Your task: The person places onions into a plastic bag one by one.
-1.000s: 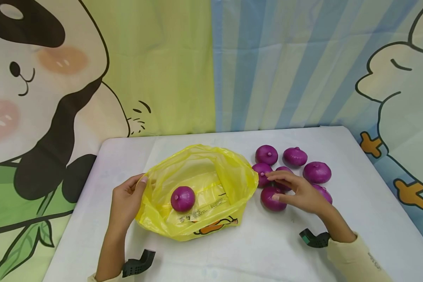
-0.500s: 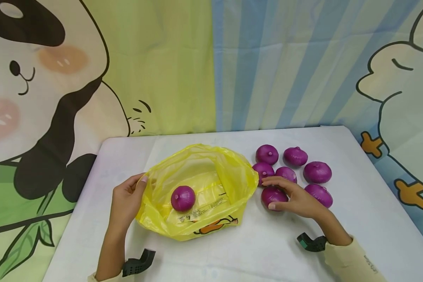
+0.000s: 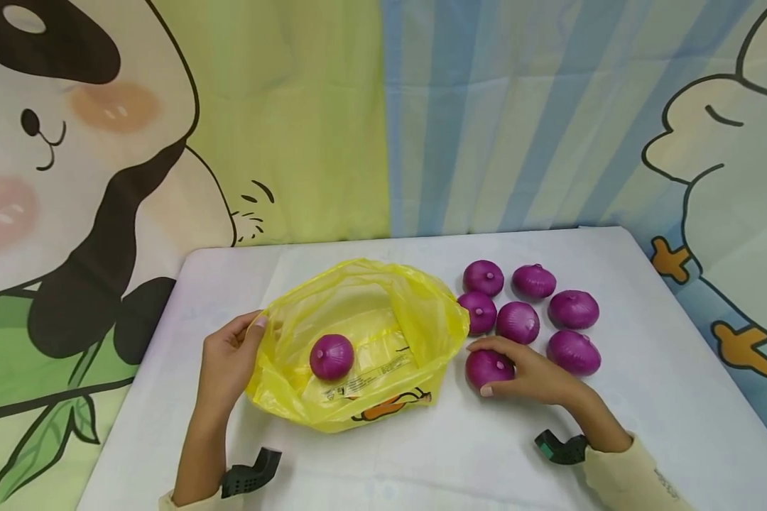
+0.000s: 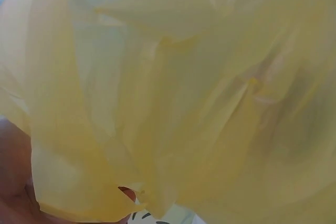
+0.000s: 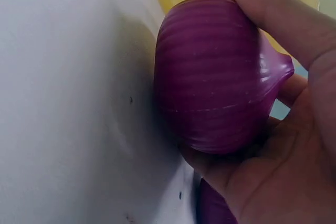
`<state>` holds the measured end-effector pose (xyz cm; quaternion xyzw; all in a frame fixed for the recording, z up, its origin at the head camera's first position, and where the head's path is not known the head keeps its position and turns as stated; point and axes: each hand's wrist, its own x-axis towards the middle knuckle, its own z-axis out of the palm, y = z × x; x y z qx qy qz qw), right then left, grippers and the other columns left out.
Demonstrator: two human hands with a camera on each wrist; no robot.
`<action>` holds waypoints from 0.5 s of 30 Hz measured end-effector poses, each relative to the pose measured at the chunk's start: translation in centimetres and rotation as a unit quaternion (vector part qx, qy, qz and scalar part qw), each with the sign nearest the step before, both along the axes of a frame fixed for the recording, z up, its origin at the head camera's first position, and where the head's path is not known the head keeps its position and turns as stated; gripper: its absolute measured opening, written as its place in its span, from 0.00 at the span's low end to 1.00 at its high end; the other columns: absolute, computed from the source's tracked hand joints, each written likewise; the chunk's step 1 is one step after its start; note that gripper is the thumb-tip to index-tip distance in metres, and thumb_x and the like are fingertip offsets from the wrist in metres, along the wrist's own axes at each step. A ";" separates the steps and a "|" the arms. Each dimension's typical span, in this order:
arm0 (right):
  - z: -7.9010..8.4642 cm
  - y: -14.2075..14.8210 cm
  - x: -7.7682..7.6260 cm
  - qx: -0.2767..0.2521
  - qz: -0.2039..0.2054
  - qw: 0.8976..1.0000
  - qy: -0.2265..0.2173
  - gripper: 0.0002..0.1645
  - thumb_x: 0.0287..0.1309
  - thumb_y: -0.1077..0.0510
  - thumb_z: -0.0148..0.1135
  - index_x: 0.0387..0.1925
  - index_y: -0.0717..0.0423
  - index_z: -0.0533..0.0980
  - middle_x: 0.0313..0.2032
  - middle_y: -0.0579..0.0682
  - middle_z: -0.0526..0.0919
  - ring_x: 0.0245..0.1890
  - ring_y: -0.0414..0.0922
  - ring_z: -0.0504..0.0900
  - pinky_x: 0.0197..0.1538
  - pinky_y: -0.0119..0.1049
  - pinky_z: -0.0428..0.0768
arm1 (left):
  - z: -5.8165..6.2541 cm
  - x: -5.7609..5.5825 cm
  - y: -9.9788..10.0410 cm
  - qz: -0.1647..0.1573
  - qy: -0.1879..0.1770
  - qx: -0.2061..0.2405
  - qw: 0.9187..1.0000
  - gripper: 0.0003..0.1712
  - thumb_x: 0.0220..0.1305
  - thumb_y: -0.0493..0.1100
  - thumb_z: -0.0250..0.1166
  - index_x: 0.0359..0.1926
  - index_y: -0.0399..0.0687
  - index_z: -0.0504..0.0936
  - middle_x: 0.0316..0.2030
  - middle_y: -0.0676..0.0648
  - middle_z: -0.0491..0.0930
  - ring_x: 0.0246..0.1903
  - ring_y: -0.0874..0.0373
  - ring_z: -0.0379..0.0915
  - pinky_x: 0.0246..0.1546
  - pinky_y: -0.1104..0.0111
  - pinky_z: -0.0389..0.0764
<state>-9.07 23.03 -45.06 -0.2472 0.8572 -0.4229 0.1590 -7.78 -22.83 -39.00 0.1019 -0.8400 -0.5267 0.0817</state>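
Observation:
My left hand (image 3: 229, 358) pinches the left rim of a yellow plastic bag (image 3: 371, 284), whose wide mouth faces up. One purple onion (image 3: 332, 357) lies inside the bag, over the printed text. To the right of the bag, my right hand (image 3: 530, 369) grips another purple onion (image 3: 486, 370) between thumb and fingers. Close up in the right wrist view, this onion (image 5: 210, 77) shows its ribbed skin and pointed tip, low over the white cloth. Yellow film (image 4: 157, 103) fills most of the left wrist view, with part of the left hand at its lower left.
Several more purple onions (image 3: 518, 323) sit grouped beyond the right hand, the nearest ones right by the bag's right rim. All stand on a white-covered table (image 3: 383, 468). A cartoon-printed curtain (image 3: 319, 142) hangs behind the table's back edge.
My right hand has moved down and slightly left, and its fingers have closed around the front onion, which has shifted slightly left. The left hand and the bag have stayed nearly still.

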 end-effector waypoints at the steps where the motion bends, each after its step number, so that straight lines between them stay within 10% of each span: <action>1: 0.0 0.0 0.1 -0.002 -0.005 1.000 0.004 0.38 0.50 0.46 0.74 0.62 0.49 0.73 0.59 0.41 0.74 0.60 0.45 0.70 0.58 0.46 0.74 | 0.0 0.0 0.0 -0.001 0.000 0.002 1.000 0.24 0.70 0.55 0.58 0.54 0.42 0.83 0.43 0.41 0.84 0.32 0.58 0.79 0.30 0.73 0.79; 15: 0.4 0.3 0.0 -0.016 -0.045 0.998 0.039 0.36 0.48 0.48 0.76 0.59 0.49 0.75 0.56 0.41 0.76 0.56 0.48 0.74 0.52 0.49 0.79 | 0.0 -0.1 0.0 -0.004 -0.003 0.009 1.000 0.24 0.71 0.55 0.58 0.54 0.41 0.82 0.44 0.40 0.83 0.32 0.59 0.80 0.31 0.73 0.80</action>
